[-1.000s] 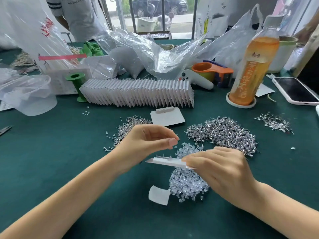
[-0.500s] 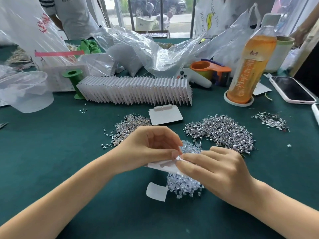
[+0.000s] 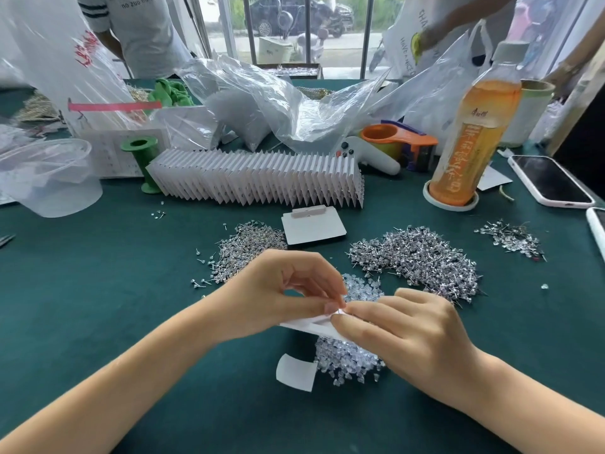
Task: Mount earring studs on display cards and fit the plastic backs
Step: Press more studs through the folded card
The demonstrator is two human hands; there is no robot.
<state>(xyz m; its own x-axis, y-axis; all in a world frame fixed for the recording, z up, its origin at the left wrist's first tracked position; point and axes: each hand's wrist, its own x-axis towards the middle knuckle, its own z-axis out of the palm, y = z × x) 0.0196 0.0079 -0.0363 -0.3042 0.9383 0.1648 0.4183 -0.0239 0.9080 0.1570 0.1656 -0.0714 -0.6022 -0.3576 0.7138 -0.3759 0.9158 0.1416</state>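
You hold the display card [image 3: 307,324] just above the pile of plastic backs [image 3: 348,357], your left hand [image 3: 278,293] and right hand [image 3: 402,335] both pinching it, apparently fitting a back; next, press it squarely onto its post.

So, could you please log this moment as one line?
step: fitting back | left hand: pinching at display card | right hand: holding card | clear backs pile: under hands | stud pile: beyond

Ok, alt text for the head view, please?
Both hands, left hand and right hand, pinch a white display card above a pile of clear plastic backs on a green table; earring stud piles lie beyond.
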